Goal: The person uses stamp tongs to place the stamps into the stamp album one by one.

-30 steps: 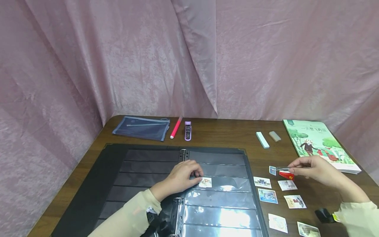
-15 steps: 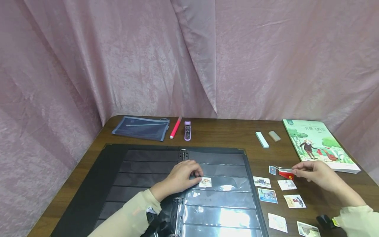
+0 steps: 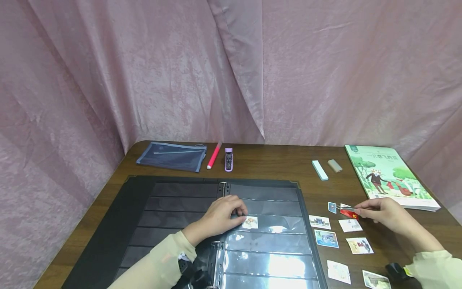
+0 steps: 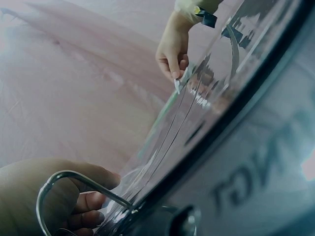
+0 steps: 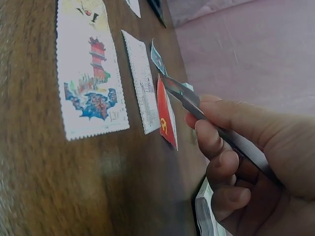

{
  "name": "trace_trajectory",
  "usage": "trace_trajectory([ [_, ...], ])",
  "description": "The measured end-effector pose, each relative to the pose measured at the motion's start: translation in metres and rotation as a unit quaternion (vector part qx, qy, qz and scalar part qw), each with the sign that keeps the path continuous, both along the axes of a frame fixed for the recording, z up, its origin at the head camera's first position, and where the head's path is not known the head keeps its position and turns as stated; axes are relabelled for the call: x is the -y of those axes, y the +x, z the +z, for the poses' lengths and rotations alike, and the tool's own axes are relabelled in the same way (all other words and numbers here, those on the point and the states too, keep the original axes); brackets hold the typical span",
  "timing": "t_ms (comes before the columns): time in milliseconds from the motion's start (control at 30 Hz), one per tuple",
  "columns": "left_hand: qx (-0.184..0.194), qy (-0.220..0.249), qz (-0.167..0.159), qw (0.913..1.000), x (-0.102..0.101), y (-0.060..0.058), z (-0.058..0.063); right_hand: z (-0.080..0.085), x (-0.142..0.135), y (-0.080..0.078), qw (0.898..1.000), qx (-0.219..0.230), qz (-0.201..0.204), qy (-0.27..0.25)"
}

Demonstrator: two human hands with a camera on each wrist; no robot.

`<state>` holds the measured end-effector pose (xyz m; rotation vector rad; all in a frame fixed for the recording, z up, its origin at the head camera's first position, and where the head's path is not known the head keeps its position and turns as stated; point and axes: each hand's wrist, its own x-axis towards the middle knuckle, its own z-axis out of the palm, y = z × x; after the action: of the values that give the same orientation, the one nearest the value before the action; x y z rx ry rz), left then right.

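Observation:
My right hand (image 3: 382, 210) pinches a pair of metal tweezers (image 5: 189, 101) between thumb and fingers. The tips reach the edge of a small blue stamp (image 3: 332, 207) on the table; whether they grip it I cannot tell. Below the tweezers lies a red stamp (image 5: 166, 115) with a yellow emblem. My left hand (image 3: 221, 214) rests on the open black stamp album (image 3: 267, 243), fingers loosely bent. Its thumb is at the left edge of a small stamp (image 3: 250, 222) on the right page. In the left wrist view, a metal ring (image 4: 64, 173) crosses in front of that hand.
Several more stamps lie right of the album, among them a blue one (image 3: 326, 239) and a tower stamp (image 5: 93, 73). Behind them are a white block (image 3: 319, 170), an eraser (image 3: 335, 165) and a green book (image 3: 393, 174). A mesh pouch (image 3: 173, 156), red pen (image 3: 215, 155) and purple-edged gadget (image 3: 229, 159) stand at the back.
My right hand has shifted slightly right and toward me, with the tweezers still at the small blue stamp. My left hand has not moved.

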<state>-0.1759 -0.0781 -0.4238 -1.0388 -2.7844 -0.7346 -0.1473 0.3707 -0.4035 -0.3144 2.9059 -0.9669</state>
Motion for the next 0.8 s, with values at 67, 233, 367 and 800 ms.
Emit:
trace_trajectory([
  [67,-0.002,-0.001,0.0,1.0,-0.0001,0.0,-0.0002,0.0003,0.0009,-0.0002,1.0,-0.003,0.004,0.0],
  [233,-0.005,0.002,-0.002,1.0,-0.0002,0.0007,-0.0002,0.0006,0.0036,0.0002,1.0,-0.006,0.001,0.01],
  [367,-0.004,0.004,-0.003,1.0,-0.0004,0.001,0.0,0.0006,0.0054,0.0006,0.999,0.011,-0.015,0.034],
  [800,-0.002,0.006,-0.003,1.0,0.0002,0.0013,0.0001,0.0092,0.0082,-0.0027,0.997,0.01,-0.021,0.07],
])
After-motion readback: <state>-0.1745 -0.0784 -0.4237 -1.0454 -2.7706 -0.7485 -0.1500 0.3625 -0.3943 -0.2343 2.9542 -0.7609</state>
